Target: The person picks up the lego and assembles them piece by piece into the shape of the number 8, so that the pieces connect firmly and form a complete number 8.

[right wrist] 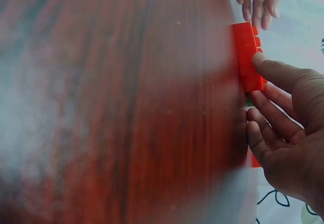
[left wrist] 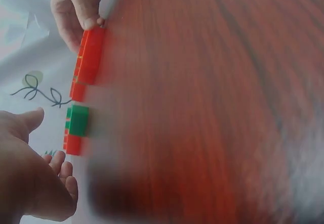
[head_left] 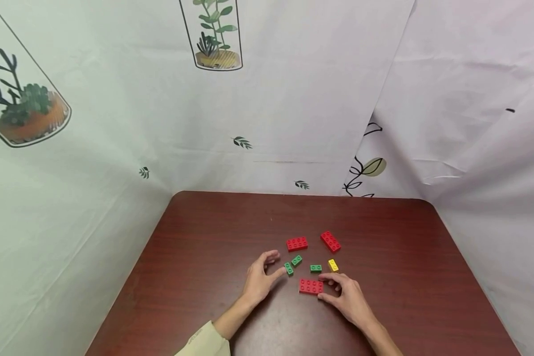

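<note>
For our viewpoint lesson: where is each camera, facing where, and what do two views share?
Head: head-worn, looking forward and down at the table; left hand, right hand and forearms show.
Left wrist: wrist-worn, looking across the table; left hand near, right beyond.
Right wrist: wrist-worn, likewise; right hand near, left beyond.
Wrist views share the pinched red brick.

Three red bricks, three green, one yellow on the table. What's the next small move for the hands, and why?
I'd probably pinch the leftmost green brick with the left hand: that hand holds nothing and is right beside it, while the right hand pinches the nearest red brick, whose larger studded top could likely take it.
</note>
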`<state>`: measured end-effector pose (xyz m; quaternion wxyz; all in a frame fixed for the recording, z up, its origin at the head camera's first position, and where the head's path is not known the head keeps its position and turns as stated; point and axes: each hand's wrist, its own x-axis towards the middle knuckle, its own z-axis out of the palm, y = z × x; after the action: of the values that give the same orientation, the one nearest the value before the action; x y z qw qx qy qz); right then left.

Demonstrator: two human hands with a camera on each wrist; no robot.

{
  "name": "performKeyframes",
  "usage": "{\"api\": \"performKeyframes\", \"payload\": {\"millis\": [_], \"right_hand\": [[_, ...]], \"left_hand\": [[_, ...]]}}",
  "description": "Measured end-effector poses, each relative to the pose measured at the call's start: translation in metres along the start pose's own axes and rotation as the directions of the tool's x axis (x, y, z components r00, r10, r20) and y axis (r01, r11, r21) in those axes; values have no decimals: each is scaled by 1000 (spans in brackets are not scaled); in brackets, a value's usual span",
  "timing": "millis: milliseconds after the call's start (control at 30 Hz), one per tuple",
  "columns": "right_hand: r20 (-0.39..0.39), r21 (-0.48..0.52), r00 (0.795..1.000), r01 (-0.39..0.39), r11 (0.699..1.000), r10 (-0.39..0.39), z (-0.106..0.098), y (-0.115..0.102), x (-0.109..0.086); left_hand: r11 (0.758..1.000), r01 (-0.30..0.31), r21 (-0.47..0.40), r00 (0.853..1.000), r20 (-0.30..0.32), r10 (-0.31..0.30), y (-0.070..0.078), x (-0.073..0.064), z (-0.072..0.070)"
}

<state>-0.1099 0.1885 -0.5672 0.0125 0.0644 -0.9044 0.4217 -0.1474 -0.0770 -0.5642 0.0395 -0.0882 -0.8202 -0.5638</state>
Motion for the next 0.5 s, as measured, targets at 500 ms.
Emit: {"api": "performKeyframes", "payload": {"millis": [500], "right_hand": [[20, 45, 1000, -15, 999, 15, -3, 5, 0]], "left_hand": [[994, -16, 107, 999, -40, 21, -4, -7, 19]]}}
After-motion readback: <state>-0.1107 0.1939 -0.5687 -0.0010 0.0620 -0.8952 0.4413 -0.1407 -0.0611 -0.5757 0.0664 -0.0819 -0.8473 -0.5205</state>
